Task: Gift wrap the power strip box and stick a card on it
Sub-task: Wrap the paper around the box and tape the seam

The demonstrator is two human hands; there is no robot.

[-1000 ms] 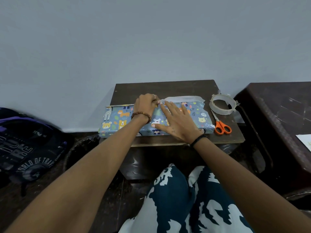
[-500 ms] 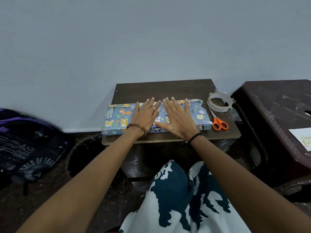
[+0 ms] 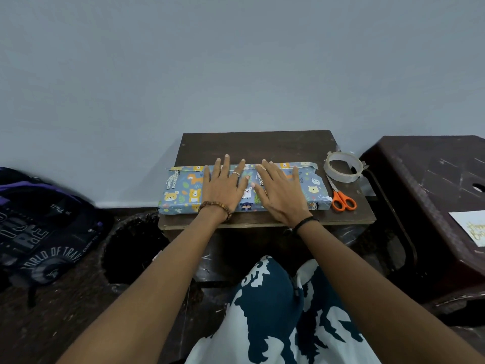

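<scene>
Wrapped box (image 3: 183, 190) on small table (image 3: 262, 143), both hands' fingers (image 3: 225, 166) flat, pressing paper

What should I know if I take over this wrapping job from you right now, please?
Hands: left hand and right hand lie flat, fingers straight, pressing the top of the wrapped box.
Things: the box sits on the small table; tape roll and orange scissors lie to its right; the card lies on the stool on the far right.
Done: paper folded over the box's top.
Left: the right end looks untidy, so check it; whether the seam is taped is unclear; then stick the card on.
</scene>
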